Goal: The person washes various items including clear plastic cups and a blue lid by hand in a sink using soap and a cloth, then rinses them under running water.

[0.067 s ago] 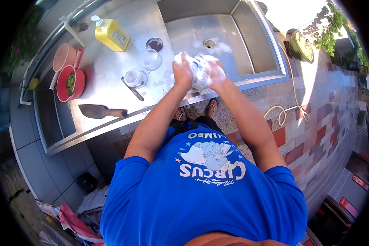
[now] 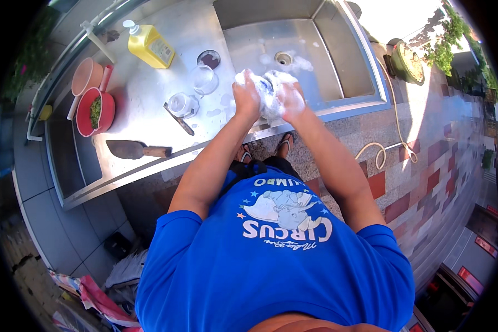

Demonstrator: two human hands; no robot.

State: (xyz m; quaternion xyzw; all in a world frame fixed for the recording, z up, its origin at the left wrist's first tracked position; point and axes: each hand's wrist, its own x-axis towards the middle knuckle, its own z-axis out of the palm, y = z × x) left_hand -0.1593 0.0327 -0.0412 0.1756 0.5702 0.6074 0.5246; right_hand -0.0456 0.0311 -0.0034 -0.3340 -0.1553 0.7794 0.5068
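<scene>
Over the near left edge of the steel sink basin (image 2: 348,61), both my hands grip a suds-covered white and blue bundle (image 2: 267,93). Foam hides what kind of thing it is; it looks soft, like a cloth. My left hand (image 2: 245,98) is closed on its left side, its fingers partly under foam. On the other side my right hand (image 2: 293,102) is closed too, its fingers whitened by lather. More foam lies around the drain (image 2: 283,58) beyond the hands.
On the steel counter left of the basin are a yellow pump bottle (image 2: 151,47), two clear jars (image 2: 182,105), a dark-bladed knife (image 2: 179,119), a wooden-handled cleaver (image 2: 137,150) and a red strainer (image 2: 106,123) of greens. A hose (image 2: 380,155) loops over the floor at right.
The foamy bundle has shifted slightly between my hands, its folds showing a little differently. Everything else stays where it was.
</scene>
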